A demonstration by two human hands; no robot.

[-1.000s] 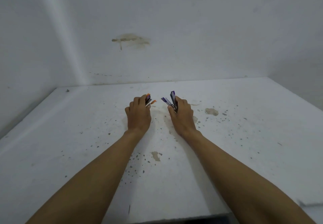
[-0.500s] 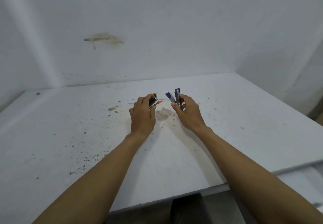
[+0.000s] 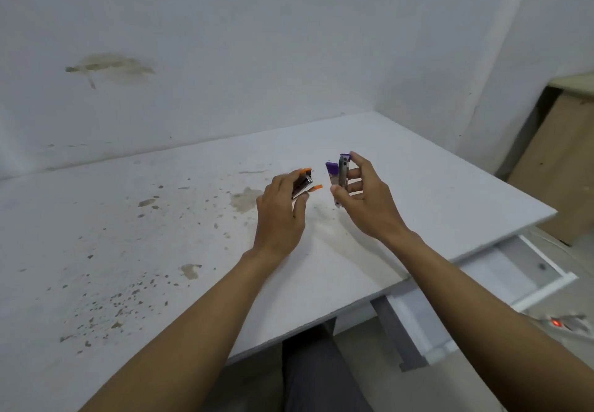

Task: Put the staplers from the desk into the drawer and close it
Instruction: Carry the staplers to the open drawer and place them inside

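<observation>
My left hand (image 3: 281, 210) is closed around a small orange-tipped metal stapler (image 3: 305, 185), held just above the white desk (image 3: 128, 235). My right hand (image 3: 364, 199) grips a purple-tipped stapler (image 3: 338, 173) upright, its jaws spread apart. The two staplers sit a short gap apart over the middle of the desk. An open white drawer (image 3: 527, 270) sticks out under the desk's right front edge, partly hidden behind my right forearm.
The desk top is stained and speckled and fits into a white wall corner. A power strip with a red light (image 3: 561, 323) lies on the floor at the right. A brown board (image 3: 559, 167) leans at the far right. My dark-trousered leg (image 3: 321, 376) shows below the desk.
Both hands lifted the staplers off the desk and moved slightly apart. My view swung right and back, bringing the desk's right edge and the open drawer into sight.
</observation>
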